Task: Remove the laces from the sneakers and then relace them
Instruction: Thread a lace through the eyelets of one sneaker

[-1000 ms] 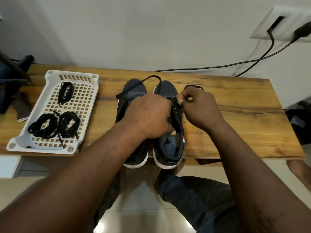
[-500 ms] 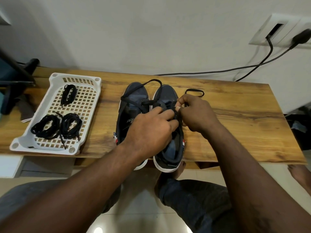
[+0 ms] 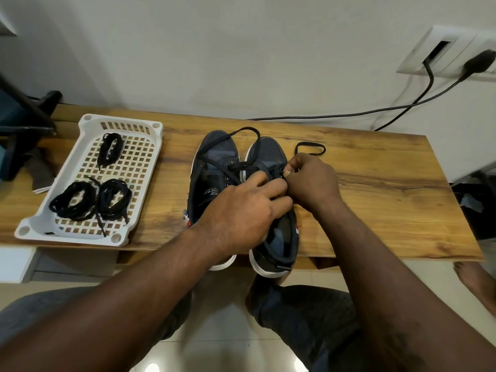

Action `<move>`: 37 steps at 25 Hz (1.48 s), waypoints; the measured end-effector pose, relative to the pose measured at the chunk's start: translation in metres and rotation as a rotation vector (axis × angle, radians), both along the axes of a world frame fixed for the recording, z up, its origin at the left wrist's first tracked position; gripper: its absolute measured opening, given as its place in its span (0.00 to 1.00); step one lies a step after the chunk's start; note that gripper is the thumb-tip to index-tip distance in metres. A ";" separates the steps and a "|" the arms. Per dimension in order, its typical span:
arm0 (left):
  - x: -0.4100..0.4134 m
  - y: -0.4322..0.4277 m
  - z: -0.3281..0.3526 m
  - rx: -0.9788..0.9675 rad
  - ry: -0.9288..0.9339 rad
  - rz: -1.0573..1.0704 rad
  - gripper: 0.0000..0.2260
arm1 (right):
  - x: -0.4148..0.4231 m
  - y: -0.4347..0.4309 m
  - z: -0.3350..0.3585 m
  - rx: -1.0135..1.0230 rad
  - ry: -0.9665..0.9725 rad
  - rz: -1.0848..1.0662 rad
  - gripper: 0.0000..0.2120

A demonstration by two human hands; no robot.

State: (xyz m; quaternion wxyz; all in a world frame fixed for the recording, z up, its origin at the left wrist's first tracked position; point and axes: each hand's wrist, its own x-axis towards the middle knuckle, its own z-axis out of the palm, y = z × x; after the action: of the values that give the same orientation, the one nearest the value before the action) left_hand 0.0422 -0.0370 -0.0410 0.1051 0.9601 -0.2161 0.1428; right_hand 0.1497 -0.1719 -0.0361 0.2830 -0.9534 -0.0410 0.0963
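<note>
Fingers of right hand pinch lace; left hand grip unclear; sneaker print unreadable.

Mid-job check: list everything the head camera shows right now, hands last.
Sneakers: 2, dark navy with white soles, side by side at table centre.
Lace: seemingly 1, black, draped over both toes, looping onto the table at right.
Lace bundles: 3, black, in the tray.
Tray: 1, white, table's left end.
Table: 1, wood-brown, against the wall.
Socket panel: 1, white, upper right.
Cables: 2, black, from the socket panel.
Left hand: over the sneakers, grip hidden.
Right hand: pinching the lace.
</note>
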 end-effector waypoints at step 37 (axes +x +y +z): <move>0.052 0.041 0.042 -0.898 0.871 0.710 0.11 | 0.002 0.017 0.007 0.103 -0.073 0.136 0.10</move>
State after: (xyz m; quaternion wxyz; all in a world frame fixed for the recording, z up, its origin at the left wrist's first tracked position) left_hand 0.0940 0.0039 0.0008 0.5139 0.8062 0.2503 -0.1525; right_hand 0.1515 -0.1551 -0.0288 0.3229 -0.9354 -0.1209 0.0782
